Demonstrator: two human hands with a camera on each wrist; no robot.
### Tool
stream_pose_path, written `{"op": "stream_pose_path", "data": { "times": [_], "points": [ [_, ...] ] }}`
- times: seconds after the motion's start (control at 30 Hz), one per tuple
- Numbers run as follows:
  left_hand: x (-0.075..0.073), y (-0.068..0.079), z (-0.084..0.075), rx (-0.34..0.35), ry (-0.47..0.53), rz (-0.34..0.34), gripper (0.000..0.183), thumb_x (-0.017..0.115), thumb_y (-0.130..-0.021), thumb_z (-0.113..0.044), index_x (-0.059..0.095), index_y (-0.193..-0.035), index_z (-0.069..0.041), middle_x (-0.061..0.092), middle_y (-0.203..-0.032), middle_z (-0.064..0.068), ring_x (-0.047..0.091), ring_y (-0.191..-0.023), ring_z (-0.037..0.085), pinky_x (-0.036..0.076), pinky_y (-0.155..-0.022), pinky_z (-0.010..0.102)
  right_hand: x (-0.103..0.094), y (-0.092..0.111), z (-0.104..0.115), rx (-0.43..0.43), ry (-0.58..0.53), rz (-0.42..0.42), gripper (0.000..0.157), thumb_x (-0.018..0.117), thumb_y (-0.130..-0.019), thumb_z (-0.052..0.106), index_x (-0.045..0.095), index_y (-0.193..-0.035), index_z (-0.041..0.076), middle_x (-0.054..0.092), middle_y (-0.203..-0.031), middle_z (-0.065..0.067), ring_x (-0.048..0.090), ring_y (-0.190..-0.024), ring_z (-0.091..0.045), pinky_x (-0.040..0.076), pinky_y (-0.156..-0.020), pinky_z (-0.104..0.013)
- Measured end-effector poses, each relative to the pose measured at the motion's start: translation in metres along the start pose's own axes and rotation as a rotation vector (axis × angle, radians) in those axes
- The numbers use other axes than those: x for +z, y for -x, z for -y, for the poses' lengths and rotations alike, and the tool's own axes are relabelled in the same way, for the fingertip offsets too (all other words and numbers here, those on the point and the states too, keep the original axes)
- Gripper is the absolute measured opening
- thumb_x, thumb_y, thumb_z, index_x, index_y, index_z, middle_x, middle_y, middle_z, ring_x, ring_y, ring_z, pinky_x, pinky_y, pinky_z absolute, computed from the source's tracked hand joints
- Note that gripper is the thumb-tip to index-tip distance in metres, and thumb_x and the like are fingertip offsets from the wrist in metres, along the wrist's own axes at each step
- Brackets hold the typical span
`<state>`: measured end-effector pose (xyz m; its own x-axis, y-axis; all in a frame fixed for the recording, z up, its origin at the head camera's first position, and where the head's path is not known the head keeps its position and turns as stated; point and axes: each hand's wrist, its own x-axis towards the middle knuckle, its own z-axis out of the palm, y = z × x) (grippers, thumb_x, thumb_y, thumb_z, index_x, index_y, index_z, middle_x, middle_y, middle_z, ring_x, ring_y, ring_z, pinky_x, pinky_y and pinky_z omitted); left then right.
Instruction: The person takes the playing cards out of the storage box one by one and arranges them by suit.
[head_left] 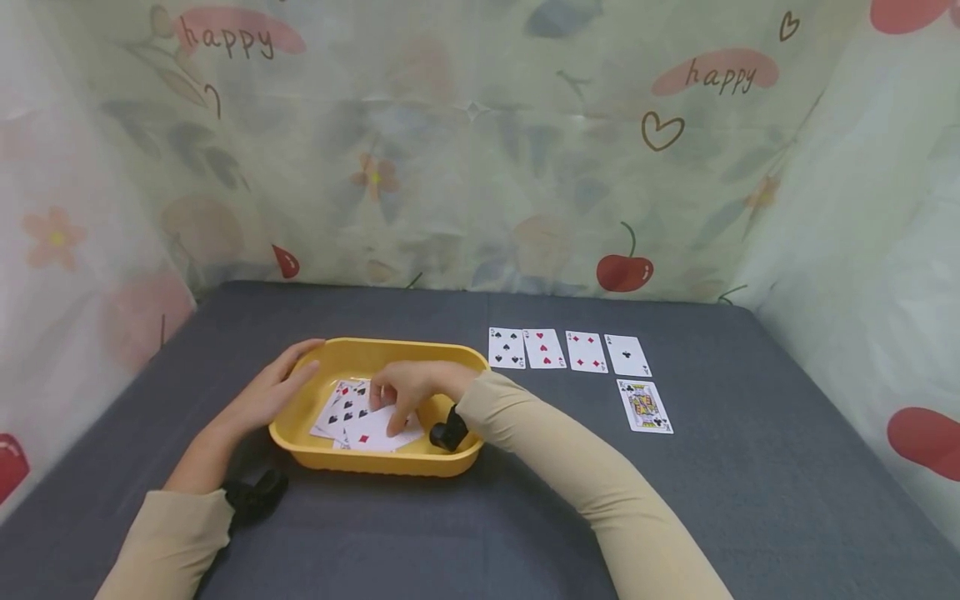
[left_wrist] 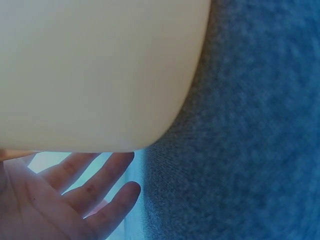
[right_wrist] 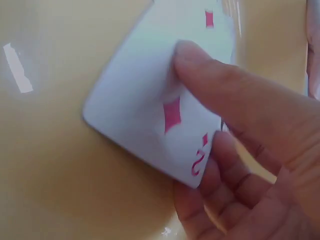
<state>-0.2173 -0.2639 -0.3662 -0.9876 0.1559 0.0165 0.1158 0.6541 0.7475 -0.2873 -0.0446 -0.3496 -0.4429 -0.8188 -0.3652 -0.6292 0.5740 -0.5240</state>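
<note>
A yellow oval tray [head_left: 390, 467] stands on the dark cloth with several overlapping playing cards [head_left: 347, 412] inside, spades and diamonds showing. My right hand [head_left: 412, 387] reaches down into it and pinches a two of diamonds [right_wrist: 145, 100], thumb on the face and fingers curled at the edge and underneath. In the right wrist view the card bows slightly under the thumb. At the tray's left end, my left hand [head_left: 273, 396] rests with thumb over the rim and relaxed fingers along the outside; its spread fingers [left_wrist: 95, 190] show past the pale wall in the left wrist view.
Right of the tray lies a face-up row: a spade card [head_left: 507, 348], a three of hearts [head_left: 543, 348], a diamond card [head_left: 587, 352] and an ace of clubs [head_left: 627, 356]. A king of clubs [head_left: 645, 407] lies below the ace. A printed curtain [head_left: 472, 167] rises behind the table.
</note>
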Motion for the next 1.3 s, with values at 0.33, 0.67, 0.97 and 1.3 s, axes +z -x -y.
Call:
{"op": "stream_pose_path", "data": {
  "times": [0.33,0.67,0.97,1.3],
  "points": [
    [0.002,0.000,0.003,0.026,0.008,-0.040,0.057,0.036,-0.100,-0.040,0.028,-0.144,-0.004,0.029,-0.146,0.026,0.033,-0.131,0.041,0.029,-0.105,0.055,-0.011,0.010,-0.001,-0.062,-0.074,0.004,0.013,0.064,-0.086,0.007,0.064,-0.098,0.005,0.057,-0.084,0.003,0.048,-0.075,-0.005,0.040,-0.066,-0.015],
    [0.000,0.001,0.000,0.004,0.015,-0.004,0.058,0.035,-0.101,-0.038,0.024,-0.146,-0.003,0.024,-0.149,0.026,0.027,-0.135,0.043,0.024,-0.106,0.059,-0.024,0.028,-0.006,-0.059,-0.169,-0.067,0.016,0.061,-0.088,0.008,0.062,-0.104,0.006,0.062,-0.095,-0.004,0.054,-0.083,-0.008,0.046,-0.069,-0.018],
    [0.000,0.000,-0.002,0.012,0.004,-0.010,0.057,0.035,-0.101,-0.037,0.024,-0.145,-0.003,0.026,-0.148,0.026,0.030,-0.133,0.042,0.025,-0.106,0.058,-0.032,0.044,-0.012,-0.065,-0.181,-0.143,0.023,0.060,-0.089,0.006,0.059,-0.112,0.009,0.062,-0.106,-0.007,0.056,-0.097,-0.012,0.047,-0.081,-0.019],
    [0.001,0.001,-0.002,-0.007,0.005,-0.004,0.060,0.034,-0.101,-0.040,0.022,-0.146,-0.003,0.025,-0.149,0.027,0.030,-0.133,0.043,0.025,-0.106,0.059,-0.039,0.064,-0.020,-0.051,-0.199,-0.194,0.028,0.058,-0.090,0.006,0.058,-0.116,0.012,0.061,-0.114,-0.007,0.056,-0.105,-0.014,0.047,-0.088,-0.022]
  ]
}}
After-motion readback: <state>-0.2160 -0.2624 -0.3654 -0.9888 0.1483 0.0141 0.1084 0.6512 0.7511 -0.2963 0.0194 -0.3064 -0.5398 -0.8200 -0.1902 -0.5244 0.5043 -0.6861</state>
